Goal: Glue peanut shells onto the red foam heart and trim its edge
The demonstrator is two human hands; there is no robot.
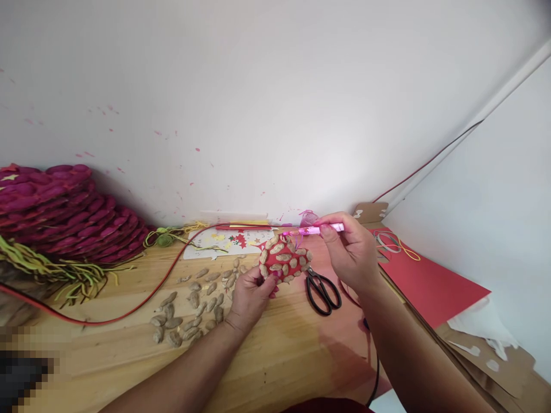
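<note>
My left hand (251,297) grips the lower edge of a red cutout (275,254) with whole peanuts stuck over its face. The cutout is held up above the table, tilted. In my right hand (352,252) is a slim paintbrush (316,230) with a pale pink handle, pinched between thumb and fingers. Its pink tip points left and meets the top edge of the cutout, where pink colour shows on a peanut. Loose peanuts (194,299) lie scattered to the left of my left hand. Black-handled scissors (323,292) rest on the table below my right hand.
A stack of magenta-painted peanut pieces (69,212) stands at left, with yellow-green strings (73,269). A red cable (167,275) crosses the wooden table (241,373). Red card (426,275) and cardboard (486,350) lie at right. The paint-spotted wall (241,115) closes the back.
</note>
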